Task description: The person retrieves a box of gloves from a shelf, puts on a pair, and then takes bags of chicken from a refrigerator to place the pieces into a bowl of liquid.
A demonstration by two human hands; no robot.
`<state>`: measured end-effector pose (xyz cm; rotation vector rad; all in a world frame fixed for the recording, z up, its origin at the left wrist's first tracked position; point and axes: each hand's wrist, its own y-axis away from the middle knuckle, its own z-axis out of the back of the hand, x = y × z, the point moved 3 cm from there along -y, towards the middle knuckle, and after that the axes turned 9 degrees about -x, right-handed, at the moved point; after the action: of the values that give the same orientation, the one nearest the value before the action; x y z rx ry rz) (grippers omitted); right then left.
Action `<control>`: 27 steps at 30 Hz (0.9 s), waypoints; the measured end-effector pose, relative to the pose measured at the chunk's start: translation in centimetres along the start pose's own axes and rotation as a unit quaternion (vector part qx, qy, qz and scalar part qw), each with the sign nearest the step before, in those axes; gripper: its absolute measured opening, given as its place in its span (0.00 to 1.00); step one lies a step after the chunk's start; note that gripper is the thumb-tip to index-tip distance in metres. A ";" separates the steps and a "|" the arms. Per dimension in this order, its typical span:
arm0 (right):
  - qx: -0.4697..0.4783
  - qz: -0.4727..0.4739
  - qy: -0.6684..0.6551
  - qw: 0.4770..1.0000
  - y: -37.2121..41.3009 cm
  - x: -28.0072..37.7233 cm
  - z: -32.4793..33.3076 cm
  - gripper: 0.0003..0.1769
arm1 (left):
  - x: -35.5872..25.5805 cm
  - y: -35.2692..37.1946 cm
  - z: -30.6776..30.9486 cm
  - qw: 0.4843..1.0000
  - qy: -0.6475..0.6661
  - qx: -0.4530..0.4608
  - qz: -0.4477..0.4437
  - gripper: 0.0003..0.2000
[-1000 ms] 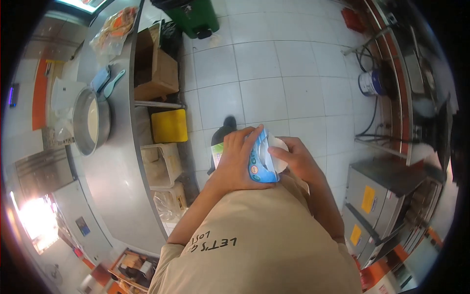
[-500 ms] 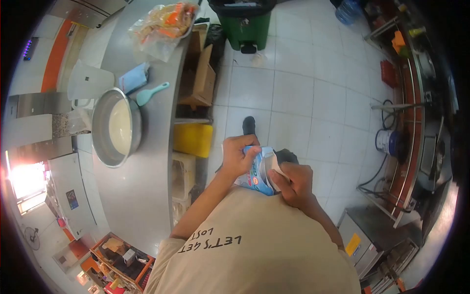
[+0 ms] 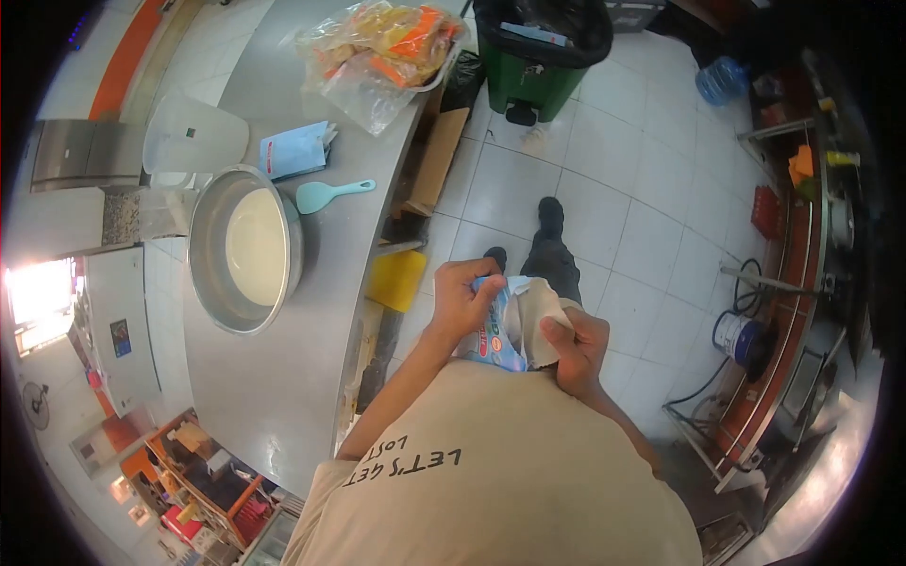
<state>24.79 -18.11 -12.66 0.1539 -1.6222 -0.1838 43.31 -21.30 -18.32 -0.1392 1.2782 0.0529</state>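
Note:
In front of my shirt I hold a blue and white printed carton (image 3: 497, 340), its torn side showing a pale inner face. My left hand (image 3: 462, 300) is closed on the carton's left edge, thumb across the printed side. My right hand (image 3: 578, 344) pinches the beige inner flap at the carton's right. To the left, on a steel counter (image 3: 255, 396), stands a large metal bowl (image 3: 203, 259) with cream-coloured liquid (image 3: 258, 247) in it. Beside the bowl lie a light-blue spatula (image 3: 326, 194) and a flattened blue carton (image 3: 296, 151).
Past the bowl are a white plastic container (image 3: 193, 137) and a bagged package (image 3: 392, 47) at the counter's far end. A green pedal bin (image 3: 538, 71) stands on the tiled floor (image 3: 613, 170). Metal racks (image 3: 783, 283) line the right side.
My right hand has pulled the flap outward, so more of the carton's pale inside shows. The view has shifted, and a leg and both shoes now show beyond my hands.

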 end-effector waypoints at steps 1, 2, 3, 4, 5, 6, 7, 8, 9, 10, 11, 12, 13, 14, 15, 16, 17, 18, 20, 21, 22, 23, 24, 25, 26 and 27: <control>-0.015 -0.003 -0.021 1.000 -0.7 0.4 -0.4 0.22 | 0.1 -0.6 0.0 1.000 0.000 -0.009 0.001 0.27; -0.031 -0.007 -0.040 0.999 -1.4 0.7 -0.5 0.22 | 0.3 -1.1 0.0 1.000 0.001 -0.018 0.004 0.27; -0.024 -0.009 -0.037 0.999 -2.1 0.7 -0.5 0.22 | 0.5 -1.7 0.0 1.000 0.002 -0.025 0.008 0.27; -0.018 0.016 -0.010 1.000 -2.9 0.7 -0.1 0.21 | 0.7 -2.5 -0.1 1.000 -0.002 -0.014 0.022 0.26; -0.011 0.043 0.016 0.999 -3.9 1.0 0.4 0.20 | 0.9 -3.3 -0.2 0.999 -0.006 -0.004 0.034 0.25; -0.068 0.085 0.012 0.994 -4.6 1.2 2.1 0.15 | 2.4 -3.7 -0.3 0.999 -0.004 -0.009 0.035 0.25; -0.176 0.154 -0.068 0.970 -5.4 2.5 5.5 0.12 | 5.4 -3.5 0.0 0.991 -0.038 -0.084 0.097 0.24; -0.250 0.247 -0.200 0.915 -6.4 4.7 9.8 0.11 | 7.3 -3.9 0.3 0.971 -0.069 -0.164 0.159 0.24; -0.266 0.335 -0.321 0.845 -7.4 7.8 14.3 0.12 | 7.3 -4.9 0.8 0.971 -0.065 -0.170 0.157 0.24; -0.209 0.399 -0.387 0.804 -8.9 11.0 17.9 0.16 | 7.1 -6.3 1.2 0.979 -0.049 -0.133 0.150 0.23; -0.076 0.416 -0.370 0.827 -11.6 13.2 19.5 0.16 | 6.6 -7.5 1.0 0.984 -0.031 -0.097 0.145 0.21; 0.061 0.424 -0.343 0.836 -14.9 15.0 20.3 0.17 | 5.5 -8.9 0.2 0.985 -0.023 -0.096 0.143 0.21; -0.178 0.460 -0.062 0.868 -18.6 14.3 21.4 0.17 | 4.0 -10.9 -0.6 0.988 0.009 -0.070 0.136 0.20; -0.397 0.435 0.222 0.777 -22.6 12.5 22.0 0.17 | 3.3 -13.1 -1.5 0.990 0.039 -0.046 0.127 0.19; -0.407 0.247 0.102 0.873 -27.2 9.9 21.0 0.17 | 4.0 -14.5 -1.7 0.980 0.063 0.034 0.185 0.20; -0.341 0.184 0.104 0.916 -32.0 7.4 19.1 0.17 | 4.3 -15.4 -1.9 0.980 0.069 0.033 0.185 0.20; -0.239 0.038 0.179 0.953 -37.0 3.7 19.5 0.24 | 4.5 -16.0 -2.6 0.984 0.030 0.075 0.161 0.27; -0.107 0.095 0.444 0.884 -43.3 -1.8 20.7 0.29 | 4.6 -16.5 -3.0 0.984 -0.010 0.112 0.136 0.35; -0.147 -0.111 0.187 0.965 -49.3 -2.9 14.2 0.36 | 4.9 -16.7 -3.2 0.971 -0.013 0.193 0.138 0.47; -0.131 -0.086 0.246 0.956 -53.3 -5.1 13.5 0.35 | 5.1 -16.1 -3.4 0.965 0.085 0.189 0.162 0.45; -0.121 -0.086 0.248 0.957 -57.0 -7.4 13.0 0.35 | 5.3 -15.6 -3.6 0.948 0.182 0.183 0.185 0.43; -0.055 -0.030 0.154 0.986 -60.4 -9.4 12.2 0.24 | 5.9 -15.0 -3.8 0.949 0.182 0.174 0.191 0.43; 0.011 0.024 0.056 0.998 -62.4 -10.1 11.3 0.14 | 6.7 -14.2 -4.0 0.949 0.203 0.111 0.214 0.42; 0.024 0.018 0.058 0.998 -63.6 -9.7 10.6 0.14 | 7.0 -14.0 -4.2 0.945 0.223 0.045 0.235 0.43; -0.045 -0.105 0.104 0.988 -64.5 -9.0 9.8 0.16 | 6.2 -14.3 -4.9 0.944 0.223 0.030 0.242 0.43; -0.111 -0.223 0.150 0.957 -65.1 -8.2 8.6 0.19 | 5.5 -14.8 -5.1 0.937 0.180 -0.060 0.293 0.42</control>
<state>15.84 -79.75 -34.90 0.3570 -1.2346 -0.6559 41.78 -36.87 -23.93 0.1411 1.6481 0.6451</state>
